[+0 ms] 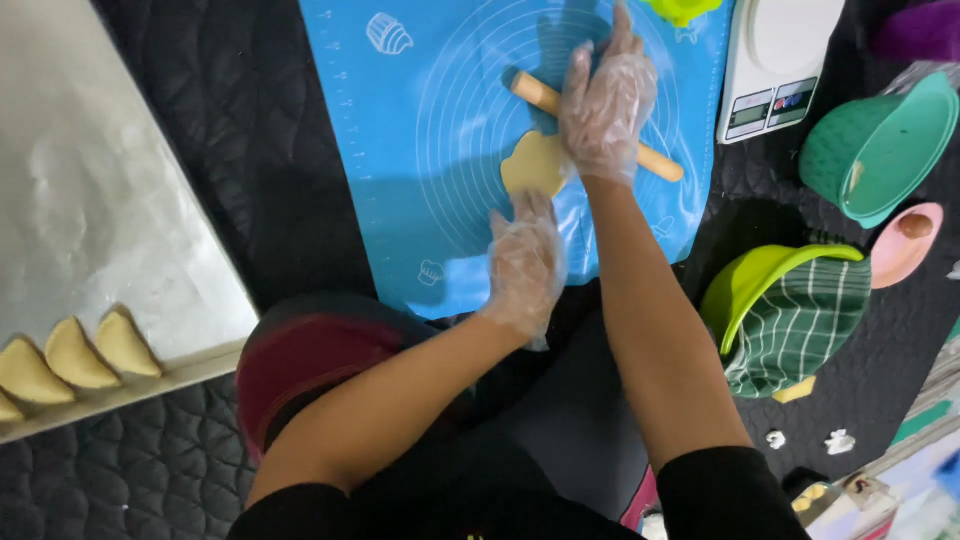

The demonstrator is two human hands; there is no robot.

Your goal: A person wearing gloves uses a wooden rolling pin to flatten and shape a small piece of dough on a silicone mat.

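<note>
you are rolling out a small piece of dough on the blue mat, and the step looks to be midway: the dough is flattened but its edge is ragged and lobed, not round. your right hand, in a clear plastic glove, lies flat with fingers spread on top of the wooden pin, which runs slantwise from far left to near right just beyond the dough. your left hand, gloved too, rests palm down on the mat at the near side of the dough, fingers together and stretched, the tips touching or just short of its edge; i cannot tell which. neither hand pinches anything.

the next pass, i judge, calls for even pressure along the pin and a turn of the dough, so the thin lobes do not tear or stick.

to the left a tray bears folded half-moon pastries along its near edge. to the right stand a scale, a teal bowl, a pink dish and a green bowl under a checked cloth.
</note>
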